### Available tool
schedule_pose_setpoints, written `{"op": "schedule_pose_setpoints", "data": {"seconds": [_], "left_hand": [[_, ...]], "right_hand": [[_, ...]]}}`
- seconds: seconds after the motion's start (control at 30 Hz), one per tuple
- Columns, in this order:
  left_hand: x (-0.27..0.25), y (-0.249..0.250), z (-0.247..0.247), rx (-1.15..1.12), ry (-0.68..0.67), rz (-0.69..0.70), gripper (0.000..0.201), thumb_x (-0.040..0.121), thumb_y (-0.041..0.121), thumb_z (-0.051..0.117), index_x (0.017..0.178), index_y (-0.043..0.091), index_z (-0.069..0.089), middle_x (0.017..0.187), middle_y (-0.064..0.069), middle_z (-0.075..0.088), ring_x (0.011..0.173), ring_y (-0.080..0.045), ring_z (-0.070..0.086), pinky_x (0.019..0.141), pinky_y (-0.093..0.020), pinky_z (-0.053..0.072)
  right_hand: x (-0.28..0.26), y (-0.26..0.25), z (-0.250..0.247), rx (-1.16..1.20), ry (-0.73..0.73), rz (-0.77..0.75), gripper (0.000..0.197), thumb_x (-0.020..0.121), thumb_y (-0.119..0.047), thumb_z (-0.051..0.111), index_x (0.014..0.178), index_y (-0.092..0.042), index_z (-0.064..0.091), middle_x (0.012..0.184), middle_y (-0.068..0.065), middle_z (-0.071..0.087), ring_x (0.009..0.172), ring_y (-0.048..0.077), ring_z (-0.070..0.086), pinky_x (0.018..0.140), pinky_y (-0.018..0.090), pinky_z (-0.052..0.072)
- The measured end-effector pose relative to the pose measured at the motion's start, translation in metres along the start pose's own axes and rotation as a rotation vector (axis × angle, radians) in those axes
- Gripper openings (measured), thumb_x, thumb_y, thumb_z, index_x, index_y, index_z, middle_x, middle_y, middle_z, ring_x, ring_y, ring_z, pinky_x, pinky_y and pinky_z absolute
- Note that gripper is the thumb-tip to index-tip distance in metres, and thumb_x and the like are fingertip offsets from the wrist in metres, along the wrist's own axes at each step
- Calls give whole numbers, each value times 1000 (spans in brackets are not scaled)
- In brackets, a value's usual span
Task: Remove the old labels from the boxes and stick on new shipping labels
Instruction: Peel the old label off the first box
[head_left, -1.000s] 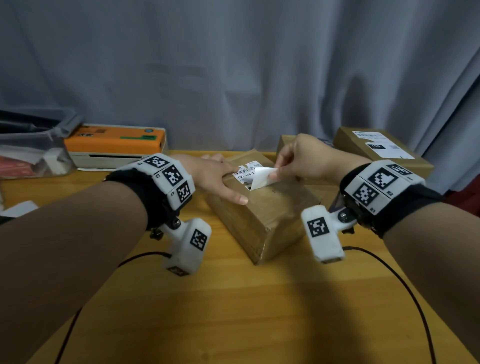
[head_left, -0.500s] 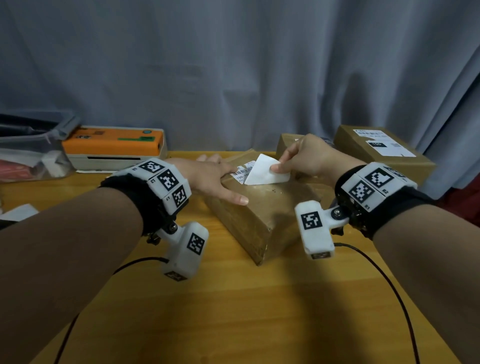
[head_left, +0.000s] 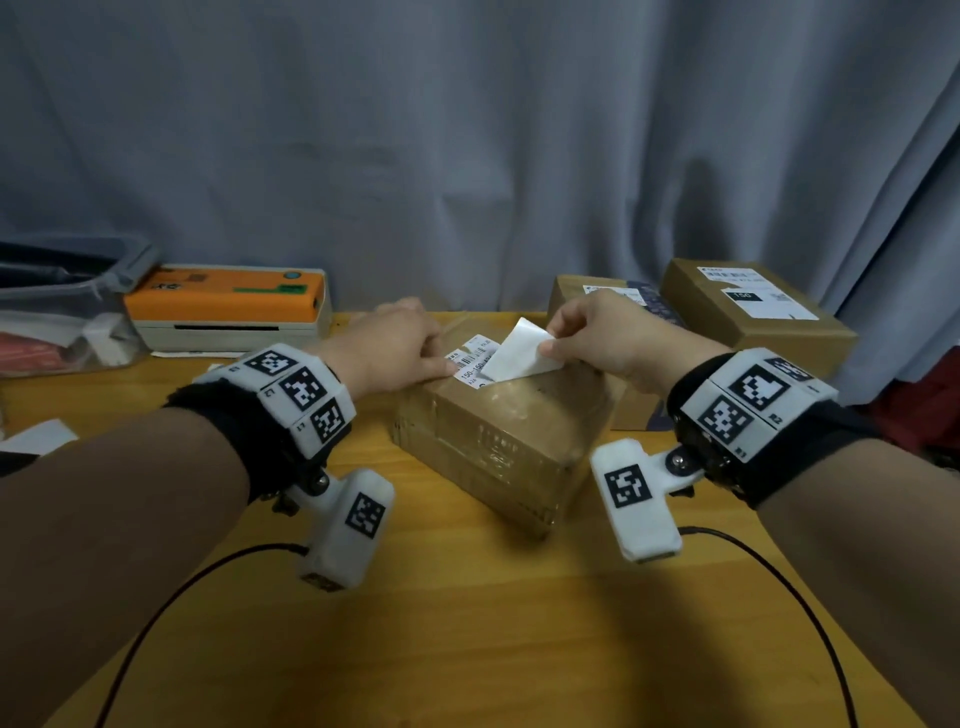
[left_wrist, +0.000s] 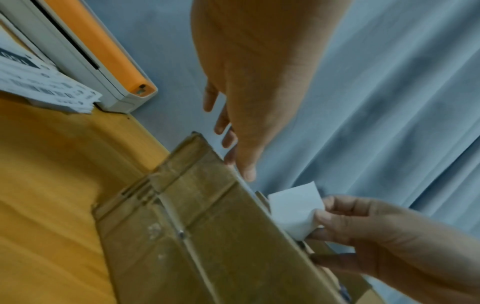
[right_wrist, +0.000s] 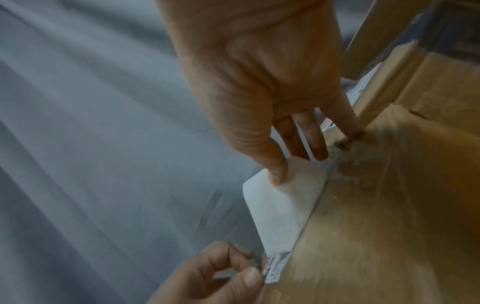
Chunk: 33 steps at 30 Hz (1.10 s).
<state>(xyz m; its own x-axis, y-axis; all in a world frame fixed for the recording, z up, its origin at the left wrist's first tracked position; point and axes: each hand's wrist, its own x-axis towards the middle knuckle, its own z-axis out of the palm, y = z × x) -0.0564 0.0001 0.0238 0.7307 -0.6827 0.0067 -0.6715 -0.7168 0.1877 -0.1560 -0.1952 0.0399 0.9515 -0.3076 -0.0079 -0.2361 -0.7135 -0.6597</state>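
Wooden table (head_left: 467, 623), grey curtain behind: right hand (head_left: 597, 340) pinches the half-peeled old label (head_left: 511, 356) on the box (head_left: 498, 431), left hand (head_left: 389, 348) lies flat bracing it; next, peel slowly to avoid tearing.

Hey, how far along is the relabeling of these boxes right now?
Nothing looks finished. In hand: the right hand pinches the old label, partly peeled off the front box, while the left hand holds its stuck end down. Left: finish that peel, strip the two back boxes, which carry labels, then stick new ones from the printed stack beside the printer.
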Motion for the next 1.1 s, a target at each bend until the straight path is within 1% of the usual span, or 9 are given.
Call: {"op": "schedule_pose_setpoints", "data": {"seconds": [0.1, 0.27, 0.47, 0.6, 0.73, 0.83, 0.9, 1.0, 1.1], "left_hand": [[-5, -6, 10, -228, -46, -35, 21, 92, 34, 55, 103, 16, 50, 108, -4, 53, 91, -15, 49, 67, -23, 37], [-21, -22, 1, -335, -215, -135, 56, 96, 37, 45, 147, 24, 24, 150, -3, 33, 133, -22, 37, 102, -26, 31], [-29, -47, -13, -198, -184, -201, 52, 98, 39, 42, 147, 25, 30, 151, -2, 32, 133, -22, 38, 106, -32, 32], [-28, -57, -15, -254, -116, -257, 49, 93, 39, 51, 136, 15, 49, 120, -6, 58, 90, -18, 57, 86, -32, 49], [-23, -54, -11, -62, -73, -184, 39, 94, 35, 51, 124, 10, 51, 140, -12, 43, 118, -23, 48, 93, -31, 38], [-21, -53, -8, -60, -159, -65, 47, 99, 26, 43, 144, 19, 32, 159, -3, 9, 144, -20, 17, 114, -30, 19], [-23, -52, -7, -70, -212, -26, 49, 100, 31, 38, 147, 26, 26, 157, -1, 17, 143, -19, 20, 116, -32, 18], [-26, -45, -3, -73, -127, 4, 51, 95, 45, 44, 142, 27, 38, 141, 3, 38, 132, -21, 34, 110, -35, 29], [-30, -32, 5, -59, -76, 3, 55, 87, 57, 47, 135, 31, 41, 126, 4, 39, 123, -19, 31, 102, -36, 34]], "right_hand": [[1, -4, 5, 83, 9, -34, 9, 85, -12, 68, 79, -17, 63, 74, 0, 58, 71, 14, 53, 57, 20, 43], [2, -13, 16, 125, -2, -76, 6, 85, -12, 68, 81, -15, 64, 73, -3, 58, 67, 9, 51, 56, 16, 41], [12, -30, 34, 63, 55, -181, 6, 83, -14, 70, 88, -12, 70, 71, -6, 58, 64, 3, 50, 52, 4, 39], [26, -38, 34, -122, 140, -167, 5, 83, -20, 70, 86, -16, 69, 70, -9, 55, 63, 2, 47, 48, 8, 33], [34, -36, 32, -171, 130, -142, 7, 83, -22, 70, 85, -17, 67, 73, -8, 56, 73, 10, 51, 54, 13, 35], [35, -33, 34, -135, 93, -134, 7, 86, -21, 67, 87, -16, 64, 78, -6, 57, 69, 8, 51, 54, 13, 36], [36, -30, 33, -132, 96, -140, 4, 86, -18, 65, 86, -16, 62, 75, -7, 55, 69, 8, 50, 53, 13, 35], [37, -27, 25, -119, 91, -118, 6, 85, -9, 62, 85, -15, 64, 75, -4, 58, 75, 13, 53, 56, 17, 39], [36, -31, 13, -176, 151, -145, 21, 86, -1, 51, 88, -15, 67, 88, 1, 63, 82, 13, 55, 72, 20, 42]]}}
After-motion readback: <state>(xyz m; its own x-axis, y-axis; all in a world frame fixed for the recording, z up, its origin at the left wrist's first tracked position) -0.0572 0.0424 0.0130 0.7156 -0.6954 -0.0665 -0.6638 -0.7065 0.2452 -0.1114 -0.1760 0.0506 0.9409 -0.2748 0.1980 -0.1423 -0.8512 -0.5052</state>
